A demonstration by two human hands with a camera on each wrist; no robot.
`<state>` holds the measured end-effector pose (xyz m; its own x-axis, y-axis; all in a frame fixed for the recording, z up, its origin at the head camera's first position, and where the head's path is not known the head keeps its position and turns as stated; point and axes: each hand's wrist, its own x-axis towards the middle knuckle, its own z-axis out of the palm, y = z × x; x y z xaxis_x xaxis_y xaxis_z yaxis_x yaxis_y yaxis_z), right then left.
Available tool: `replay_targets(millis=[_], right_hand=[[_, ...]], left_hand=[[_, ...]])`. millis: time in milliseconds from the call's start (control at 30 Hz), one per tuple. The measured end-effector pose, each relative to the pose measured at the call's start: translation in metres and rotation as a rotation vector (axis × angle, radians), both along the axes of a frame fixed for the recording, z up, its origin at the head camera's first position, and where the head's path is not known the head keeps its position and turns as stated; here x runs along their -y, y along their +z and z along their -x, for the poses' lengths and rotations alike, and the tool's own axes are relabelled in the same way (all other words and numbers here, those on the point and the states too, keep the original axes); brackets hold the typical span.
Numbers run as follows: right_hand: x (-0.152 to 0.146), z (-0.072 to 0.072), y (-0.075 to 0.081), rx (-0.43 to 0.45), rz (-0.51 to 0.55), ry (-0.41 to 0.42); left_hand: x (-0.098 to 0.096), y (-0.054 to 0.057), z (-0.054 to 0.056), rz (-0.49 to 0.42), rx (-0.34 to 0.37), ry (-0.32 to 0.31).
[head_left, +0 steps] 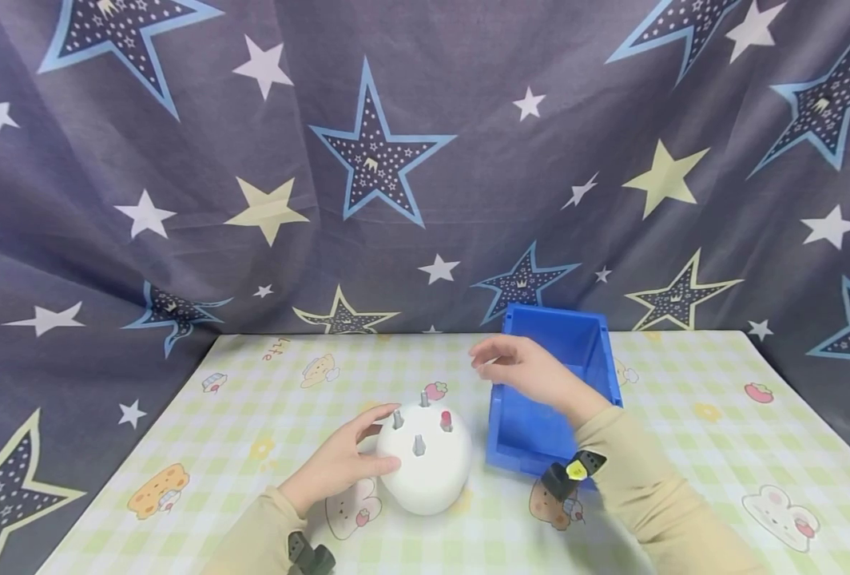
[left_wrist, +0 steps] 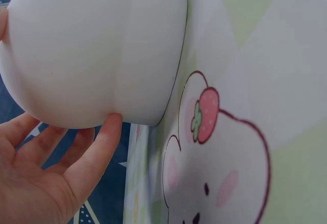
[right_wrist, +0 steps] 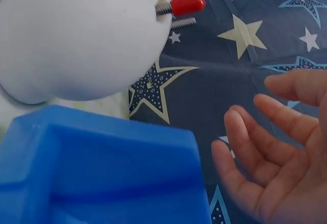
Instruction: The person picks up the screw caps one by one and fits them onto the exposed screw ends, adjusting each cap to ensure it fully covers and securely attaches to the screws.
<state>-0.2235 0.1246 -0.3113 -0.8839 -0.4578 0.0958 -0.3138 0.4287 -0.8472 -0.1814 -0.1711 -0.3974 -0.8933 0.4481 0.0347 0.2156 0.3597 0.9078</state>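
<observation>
A white dome-shaped body with a flat base stands on the table, several threaded metal studs rising from its top. One stud wears a red cap. My left hand holds the dome's left side, thumb at the front and fingers toward the back; fingertips touch its white wall in the left wrist view. My right hand, fingers loosely bent and apart, hovers over the left part of the blue bin. Nothing lies between its fingers in the right wrist view.
The blue bin stands right of the dome, and its shaded inside is partly hidden by my right forearm. A checked cartoon tablecloth covers the table. Behind its far edge hangs a dark star-patterned curtain.
</observation>
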Motion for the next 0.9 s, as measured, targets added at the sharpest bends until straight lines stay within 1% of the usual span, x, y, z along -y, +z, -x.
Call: replay_targets(millis=[167, 367, 567, 667, 767, 900], right_hand=[[-0.006, 0.006, 0.005, 0.042, 0.025, -0.088], [-0.014, 0.021, 0.009, 0.113, 0.128, -0.183], [-0.021, 0.035, 0.006, 0.210, 0.213, -0.305], [-0.025, 0.042, 0.002, 0.242, 0.235, -0.347], [-0.027, 0.049, -0.005, 0.266, 0.228, -0.367], [-0.031, 0.058, -0.017, 0.306, 0.160, -0.385]], left_hand=[[0.000, 0.000, 0.000, 0.004, -0.005, -0.001], [0.000, -0.001, 0.001, 0.011, -0.011, 0.000], [0.000, -0.001, 0.001, 0.015, -0.006, 0.007], [0.000, -0.001, 0.000, 0.012, 0.000, 0.011], [-0.001, -0.001, 0.000, 0.007, 0.007, 0.015], [-0.001, -0.002, 0.000, 0.003, 0.010, 0.015]])
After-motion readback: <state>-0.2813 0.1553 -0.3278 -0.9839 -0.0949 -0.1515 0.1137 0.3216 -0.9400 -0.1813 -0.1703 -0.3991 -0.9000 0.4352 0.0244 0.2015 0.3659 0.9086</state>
